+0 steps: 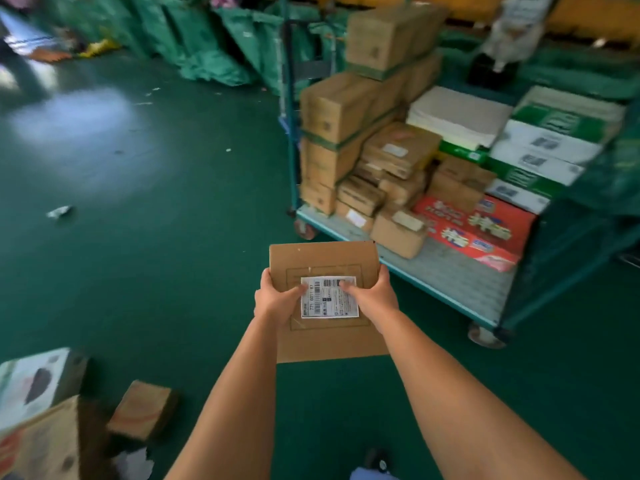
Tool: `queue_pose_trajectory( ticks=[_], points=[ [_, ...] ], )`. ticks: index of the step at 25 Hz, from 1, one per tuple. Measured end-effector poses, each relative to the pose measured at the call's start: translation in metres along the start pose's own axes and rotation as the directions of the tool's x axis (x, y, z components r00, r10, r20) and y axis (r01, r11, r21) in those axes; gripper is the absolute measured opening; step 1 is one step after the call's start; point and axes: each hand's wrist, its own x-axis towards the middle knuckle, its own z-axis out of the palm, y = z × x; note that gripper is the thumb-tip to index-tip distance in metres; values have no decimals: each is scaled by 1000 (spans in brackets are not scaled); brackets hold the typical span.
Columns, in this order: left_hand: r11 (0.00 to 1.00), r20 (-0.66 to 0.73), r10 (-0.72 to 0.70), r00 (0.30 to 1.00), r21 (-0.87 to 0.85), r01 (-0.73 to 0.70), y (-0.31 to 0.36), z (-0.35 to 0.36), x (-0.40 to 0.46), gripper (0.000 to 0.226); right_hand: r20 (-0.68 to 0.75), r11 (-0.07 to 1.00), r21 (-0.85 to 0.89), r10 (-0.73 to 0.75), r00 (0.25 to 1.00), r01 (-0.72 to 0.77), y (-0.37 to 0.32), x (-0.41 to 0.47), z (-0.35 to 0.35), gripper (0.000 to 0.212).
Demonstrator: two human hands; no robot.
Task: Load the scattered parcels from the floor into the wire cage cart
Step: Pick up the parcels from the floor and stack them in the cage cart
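Holding a flat cardboard parcel (323, 261) out in front, both hands on it, above the green floor (156, 202) and just short of the wire cage cart (450, 292).

- Left hand (277, 299): fingers curled round the parcel's left edge, thumb lying across the top onto the white shipping label (329, 297). Clamped on the parcel.
- Right hand (374, 296): fingers wrapped round the right edge, thumb pressed on the label's upper right corner. Also clamped on the parcel.
- Parcel: held roughly level, label side up, barcode showing. Far right corner overlaps the cart's near deck edge in view; whether it touches, cannot tell.
- Cart: pale deck, blue-green frame, castor (486, 336) at near corner. Already loaded: strapped brown cartons (332, 109) stacked high at the deck's left end, a heap of small brown boxes (398, 188) in the middle, a red printed box (478, 230) lying flat toward the right, green-and-white cartons (547, 147) stacked behind it.
- Left of the held parcel, low on the floor: a small brown box (143, 408), tilted, beside a larger cardboard carton (45, 445) and a white printed box (31, 382).
- Behind the cart: green sacks (207, 39), blurred.
- Scrap of paper (59, 212) on the floor, well left of the cart.
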Motion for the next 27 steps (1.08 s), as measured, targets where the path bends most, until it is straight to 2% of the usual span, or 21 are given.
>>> queue_pose_trajectory(
  ticks=[2, 5, 9, 14, 19, 23, 25, 27],
  points=[
    [998, 49, 9, 999, 55, -12, 24, 60, 10, 64, -52, 1000, 22, 15, 999, -14, 11, 31, -49, 98],
    [993, 97, 27, 995, 112, -38, 56, 140, 18, 60, -110, 999, 27, 45, 993, -42, 23, 74, -113, 103],
    [981, 141, 20, 990, 190, -47, 98, 216, 31, 71, -186, 998, 20, 65, 980, -62, 19, 125, -176, 103],
    [974, 174, 44, 984, 210, -81, 150, 276, 87, 80, -227, 994, 45, 104, 968, -97, 3, 202, -214, 105],
    [967, 251, 61, 966, 224, -119, 212, 331, 175, 56, -277, 991, 93, 118, 954, -96, -37, 292, -242, 103],
    [913, 327, 129, 936, 328, -241, 255, 382, 230, 59, -339, 984, 147, 145, 930, -99, -54, 349, -269, 101],
    [885, 368, 117, 922, 382, -265, 272, 413, 248, 65, -349, 974, 189, 184, 919, -123, -54, 372, -288, 102],
    [878, 422, 93, 902, 391, -274, 283, 449, 262, 62, -360, 964, 217, 228, 904, -157, -49, 397, -311, 101]
  ],
)
